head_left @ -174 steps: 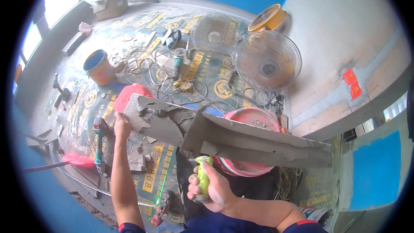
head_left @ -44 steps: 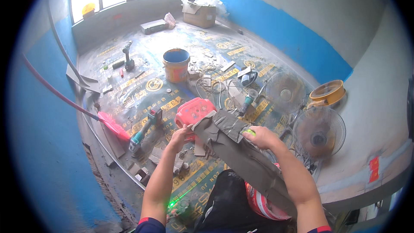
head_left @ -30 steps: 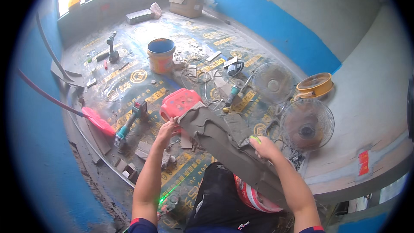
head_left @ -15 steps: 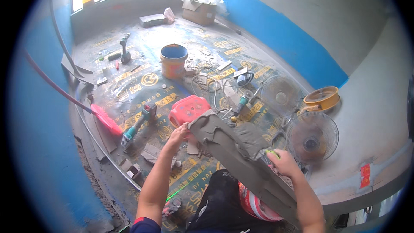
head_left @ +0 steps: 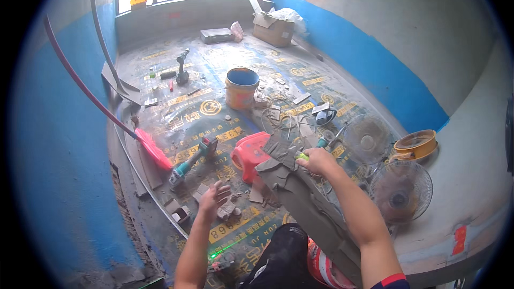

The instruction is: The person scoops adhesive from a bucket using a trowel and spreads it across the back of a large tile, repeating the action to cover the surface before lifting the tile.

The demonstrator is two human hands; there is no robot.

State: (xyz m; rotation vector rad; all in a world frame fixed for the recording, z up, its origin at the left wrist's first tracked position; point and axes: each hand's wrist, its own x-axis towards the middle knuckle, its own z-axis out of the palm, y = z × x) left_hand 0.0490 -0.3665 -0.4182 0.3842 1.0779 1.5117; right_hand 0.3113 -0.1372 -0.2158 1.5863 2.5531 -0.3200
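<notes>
A long narrow slab (head_left: 306, 203) coated with wet grey mortar slants from a red plastic stool (head_left: 247, 156) toward my lap, over a red and white bucket (head_left: 324, 267). My right hand (head_left: 319, 161) grips the green handle of a trowel (head_left: 280, 149), whose mortar-covered blade lies at the slab's far end. Ridges of mortar show along the slab's top. To the left of the slab, my left hand (head_left: 215, 196) hangs in the air, holding nothing, with its fingers partly spread. It is apart from the slab, above some broken tile pieces on the floor.
Left of the stool lies a teal cordless power tool (head_left: 194, 161). Beyond it stands a yellowish bucket (head_left: 242, 92). Two fan grilles (head_left: 400, 192) and a yellow round hoop (head_left: 415, 145) are at the right. A shovel (head_left: 122, 89) and pink broom (head_left: 153, 149) lean along the left wall.
My left hand has let go of the slab's far end and moved down and left. My right hand has carried the trowel up and left to that end. The view has shifted.
</notes>
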